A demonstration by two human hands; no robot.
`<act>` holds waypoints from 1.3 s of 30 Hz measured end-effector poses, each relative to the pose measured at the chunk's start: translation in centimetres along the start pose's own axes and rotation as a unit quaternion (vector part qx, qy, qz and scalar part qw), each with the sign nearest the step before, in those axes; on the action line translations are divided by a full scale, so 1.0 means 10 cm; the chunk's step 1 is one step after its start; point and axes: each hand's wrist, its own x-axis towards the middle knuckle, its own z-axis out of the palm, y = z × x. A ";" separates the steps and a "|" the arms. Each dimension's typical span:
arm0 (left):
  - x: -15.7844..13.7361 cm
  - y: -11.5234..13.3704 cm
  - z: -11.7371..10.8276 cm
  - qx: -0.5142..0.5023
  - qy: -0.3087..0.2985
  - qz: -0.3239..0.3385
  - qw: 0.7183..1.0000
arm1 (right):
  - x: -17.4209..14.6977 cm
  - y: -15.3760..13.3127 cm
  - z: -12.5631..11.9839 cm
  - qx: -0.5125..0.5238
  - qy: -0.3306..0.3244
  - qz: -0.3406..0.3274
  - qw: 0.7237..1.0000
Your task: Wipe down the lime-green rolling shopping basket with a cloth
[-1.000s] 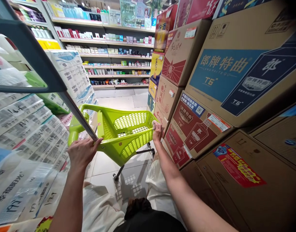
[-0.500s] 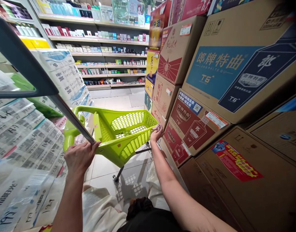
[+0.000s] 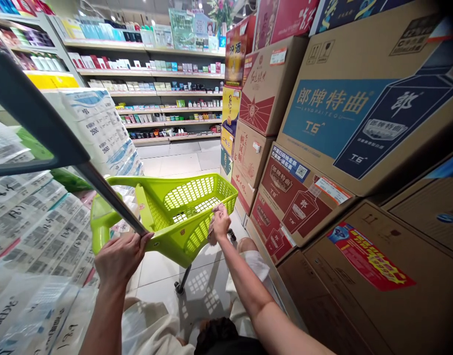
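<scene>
Pale floor tiles [image 3: 163,163] run between two banks of goods, plastic-wrapped packs [image 3: 95,125] on the left and cardboard cartons [image 3: 333,106] on the right, towards shelving [image 3: 111,73] across the far end. Bare tile opens beyond the green shopping cart [image 3: 171,233], which stands crosswise in front of the person. Its handle end sits close to the packs (whether they touch, I cannot tell), and only a slim strip of floor parts its other end from the cartons. Between cart and person the room is tight, with a knee and pale shorts [image 3: 258,268] just beside the basket.

The cart's long axis runs left to right, the basket's narrower end pointing right and slightly away. A metal tube [image 3: 113,199] slants from the near rim to the upper left, into a dark grey plastic loop [image 3: 65,130].

The hands are apart: the left hand [image 3: 119,259] is curled over the rim at the tube's foot, while the right hand [image 3: 221,223] grips a crumpled pinkish cloth [image 3: 212,232] at the near rim, part of it hanging down the outside. Smooth moulded plastic gives way to oval panels of lattice holes in the basket walls, and a dappled shadow lies below, beside a dark caster [image 3: 179,288].
</scene>
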 end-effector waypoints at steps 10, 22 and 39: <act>0.01 0.05 -0.06 0.008 0.028 -0.001 1.000 | 0.47 -0.11 0.00 -0.008 0.040 0.060 0.997; 0.03 0.05 -0.02 -0.006 0.024 -0.010 1.000 | 0.71 0.19 0.15 0.001 0.056 0.065 0.996; 0.03 0.13 -0.02 0.014 -0.009 -0.035 0.999 | 0.53 0.13 0.33 0.045 0.068 0.066 0.995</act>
